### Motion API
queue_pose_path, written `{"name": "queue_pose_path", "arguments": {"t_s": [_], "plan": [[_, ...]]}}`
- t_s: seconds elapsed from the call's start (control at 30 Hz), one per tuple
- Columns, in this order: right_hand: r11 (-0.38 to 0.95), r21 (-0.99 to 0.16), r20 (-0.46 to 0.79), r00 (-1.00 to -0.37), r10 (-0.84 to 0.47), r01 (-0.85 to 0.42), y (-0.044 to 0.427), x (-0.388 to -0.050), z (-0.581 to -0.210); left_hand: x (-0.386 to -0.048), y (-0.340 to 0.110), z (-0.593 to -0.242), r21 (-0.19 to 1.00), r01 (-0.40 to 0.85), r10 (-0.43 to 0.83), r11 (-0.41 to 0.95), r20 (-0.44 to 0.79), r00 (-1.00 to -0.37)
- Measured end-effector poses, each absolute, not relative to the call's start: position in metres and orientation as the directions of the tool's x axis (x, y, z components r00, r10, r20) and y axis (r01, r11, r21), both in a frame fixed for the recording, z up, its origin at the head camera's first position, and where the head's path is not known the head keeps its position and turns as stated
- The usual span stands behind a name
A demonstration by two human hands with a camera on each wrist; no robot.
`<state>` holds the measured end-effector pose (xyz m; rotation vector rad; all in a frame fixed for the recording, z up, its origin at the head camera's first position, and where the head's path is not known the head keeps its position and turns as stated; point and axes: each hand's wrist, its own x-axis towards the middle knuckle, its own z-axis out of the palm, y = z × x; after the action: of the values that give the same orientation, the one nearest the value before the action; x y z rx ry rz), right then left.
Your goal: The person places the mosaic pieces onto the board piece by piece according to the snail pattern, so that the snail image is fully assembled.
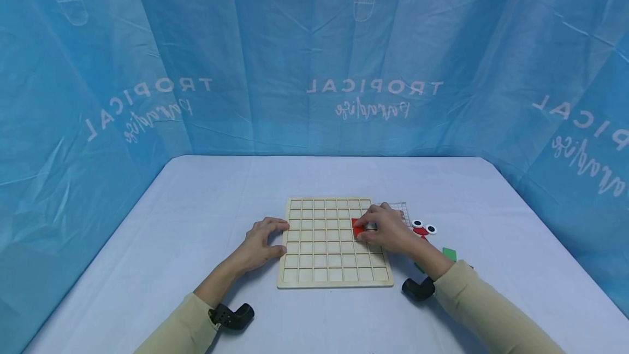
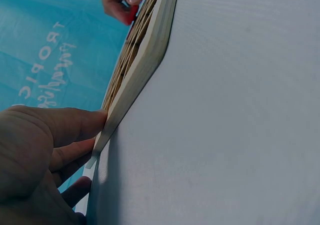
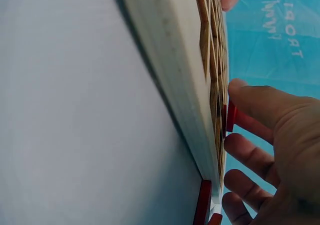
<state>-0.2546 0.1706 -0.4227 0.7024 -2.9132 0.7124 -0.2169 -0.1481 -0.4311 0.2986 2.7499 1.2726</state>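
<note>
A pale wooden grid board [image 1: 319, 287] with square compartments lies on the white table. My left hand [image 1: 257, 245] rests at its left edge, thumb and fingers spread apart. In the left wrist view the left hand's fingers [image 2: 80, 125] touch the board's side. Over the right part of the grid, my right hand [image 1: 388, 228] pinches a small red tile [image 1: 357, 229] between thumb and finger. The right wrist view shows this red tile [image 3: 231, 116] at the top of the grid, with darker red just beside it in the grid. The right hand partly hides the compartments beneath.
Right of the board lie a printed grid sheet [image 1: 400, 209], partly covered by the hand, and two round eye pieces [image 1: 431, 229] with red pieces [image 1: 421, 231]. Green pieces [image 1: 449, 254] lie near the right forearm. Blue curtains [image 1: 314, 124] surround the table.
</note>
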Motion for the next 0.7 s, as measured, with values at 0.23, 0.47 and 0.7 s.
{"name": "queue_pose_path", "arguments": {"t_s": [0.23, 0.47, 0.7], "plan": [[0.786, -0.426, 0.163, -0.893, -0.42, -0.448, 0.1698, -0.2544, -0.4233, -0.2168, -0.1488, -0.4315, 0.769, 0.144, 0.227, 0.623, -0.002, -0.974], [0.791, -0.413, 0.153, -0.89, -0.429, -0.452, 0.1704, -0.2546, -0.424, -0.2174, -0.1491, -0.4324, 0.771, 0.137, 0.224, 0.622, -0.007, -0.975], [0.791, -0.415, 0.148, -0.891, -0.429, -0.45, 0.1711, -0.2544, -0.423, -0.2171, -0.1487, -0.4316, 0.767, 0.136, 0.221, 0.628, -0.009, -0.975]]}}
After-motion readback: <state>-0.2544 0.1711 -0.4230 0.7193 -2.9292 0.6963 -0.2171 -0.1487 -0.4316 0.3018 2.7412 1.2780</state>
